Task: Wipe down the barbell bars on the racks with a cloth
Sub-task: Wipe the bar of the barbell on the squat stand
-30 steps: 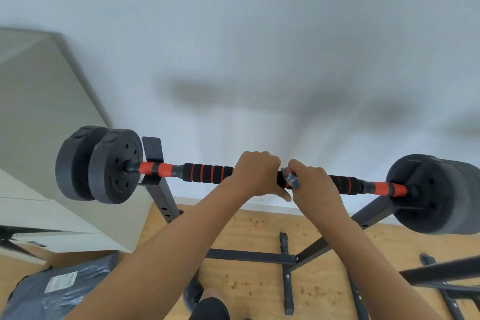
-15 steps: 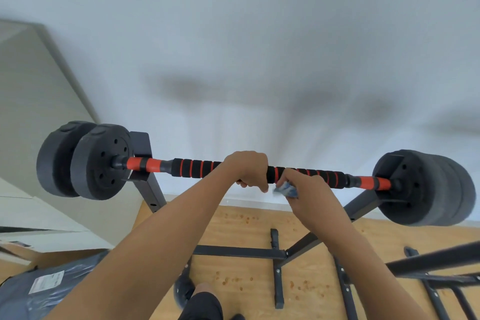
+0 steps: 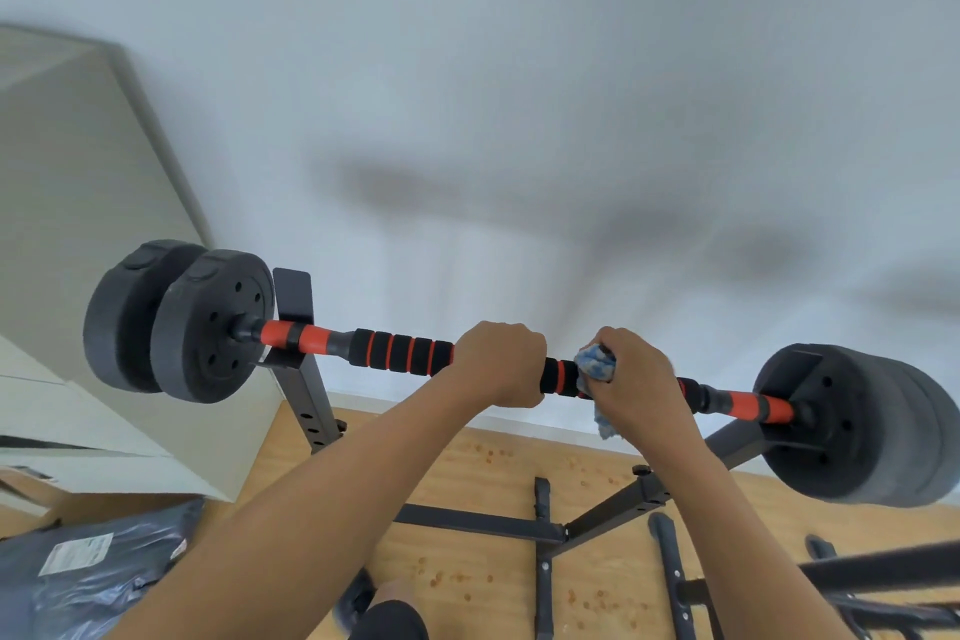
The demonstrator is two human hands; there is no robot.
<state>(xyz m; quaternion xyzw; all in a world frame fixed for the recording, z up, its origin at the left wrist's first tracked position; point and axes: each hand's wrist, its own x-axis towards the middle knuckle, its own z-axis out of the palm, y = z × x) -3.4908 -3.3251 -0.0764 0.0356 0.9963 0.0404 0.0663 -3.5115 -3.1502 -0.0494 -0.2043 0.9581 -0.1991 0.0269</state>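
A: How many bars do you count?

B: One bar (image 3: 395,351), lying across a black rack (image 3: 298,379) with two uprights, one under each end of the bar.

A: And the hands?

B: Two. The left hand (image 3: 498,364) is curled over the bar at its middle, fingers wrapped round the foam grip. The right hand (image 3: 641,374) is just beside it, toward the bar's right end, and grips one blue-and-white cloth (image 3: 595,364) bunched against the bar; a tail of cloth hangs below the bar.

A: Plates?

B: Two black plates (image 3: 208,327) on the bar's left end. On the right end the stack (image 3: 857,426) is blurred; I cannot tell the count.

A: Anything else?

B: A white wall (image 3: 519,94) behind the bar, a wooden floor (image 3: 493,483) beneath it, and one dark plastic bag (image 3: 93,566) on the floor below the bar's left end.
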